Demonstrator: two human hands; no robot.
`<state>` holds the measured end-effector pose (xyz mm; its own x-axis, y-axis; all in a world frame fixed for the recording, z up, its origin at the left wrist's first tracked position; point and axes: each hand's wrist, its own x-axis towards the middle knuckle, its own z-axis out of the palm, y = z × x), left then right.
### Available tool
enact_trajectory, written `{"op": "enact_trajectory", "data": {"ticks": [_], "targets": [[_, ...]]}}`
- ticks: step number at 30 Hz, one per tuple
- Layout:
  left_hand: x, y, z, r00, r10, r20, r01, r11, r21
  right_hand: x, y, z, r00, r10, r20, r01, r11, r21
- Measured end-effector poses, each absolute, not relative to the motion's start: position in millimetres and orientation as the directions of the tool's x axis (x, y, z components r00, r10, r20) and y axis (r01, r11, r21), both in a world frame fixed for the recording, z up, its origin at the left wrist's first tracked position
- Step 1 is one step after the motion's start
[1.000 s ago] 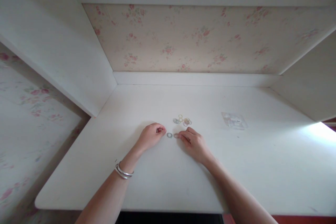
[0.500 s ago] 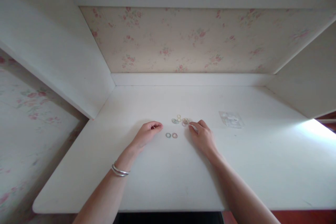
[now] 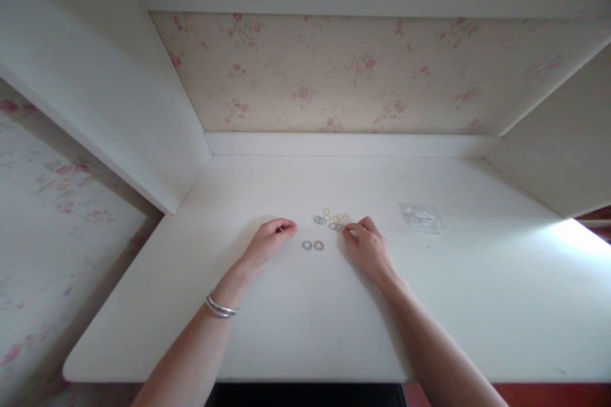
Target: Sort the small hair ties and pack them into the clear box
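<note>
Two thin small rings lie side by side on the white desktop, a grey-green ring point(image 3: 307, 245) and a pinkish ring point(image 3: 319, 245). Just beyond them is a loose group with overlapping grey rings point(image 3: 319, 220), yellow rings point(image 3: 338, 218) and a separate yellow ring point(image 3: 326, 211). My right hand point(image 3: 367, 247) is at the right side of this group, thumb and forefinger pinched at the edge of a small dark ring point(image 3: 333, 226) cluster. My left hand point(image 3: 270, 243) rests left of the rings, its fingertips pressed together; anything between them is too small to make out.
A clear plastic packet point(image 3: 422, 218) lies to the right on the desktop point(image 3: 296, 331). White panels rise at the left point(image 3: 157, 140) and right, with a low back ledge point(image 3: 353, 144) below floral wallpaper point(image 3: 329, 76). A tiny dark speck lies below the packet.
My right hand has left the pinkish ring beside the grey-green one and moved up and right to the group. Rings at the group's right have spread apart slightly. My left hand has drawn back a little.
</note>
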<state>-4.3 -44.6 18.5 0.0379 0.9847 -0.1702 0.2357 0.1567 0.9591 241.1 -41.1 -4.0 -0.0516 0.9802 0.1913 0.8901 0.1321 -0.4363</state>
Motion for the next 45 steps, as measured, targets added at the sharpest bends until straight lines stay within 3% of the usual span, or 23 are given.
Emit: {"op": "enact_trajectory", "data": {"ticks": [20,30,45], "targets": [[-4.5,-43.8,16.7,0.042,0.986,-0.163,0.239,0.148,0.960,249.2,-35.6,-12.2,-0.052,0.978,0.204,0.885,0.139,-0.445],[-1.5,-45.3,15.7,0.061,0.989,-0.135,0.302,0.110,0.947,261.6,-37.7,1.3,-0.028,0.989,0.143,0.934,0.076,-0.350],[-1.2,-44.4,13.2,0.051,0.989,-0.141,0.287,0.121,0.950,265.8,-38.3,3.8,-0.128,0.988,0.082,0.938,0.148,-0.315]]}}
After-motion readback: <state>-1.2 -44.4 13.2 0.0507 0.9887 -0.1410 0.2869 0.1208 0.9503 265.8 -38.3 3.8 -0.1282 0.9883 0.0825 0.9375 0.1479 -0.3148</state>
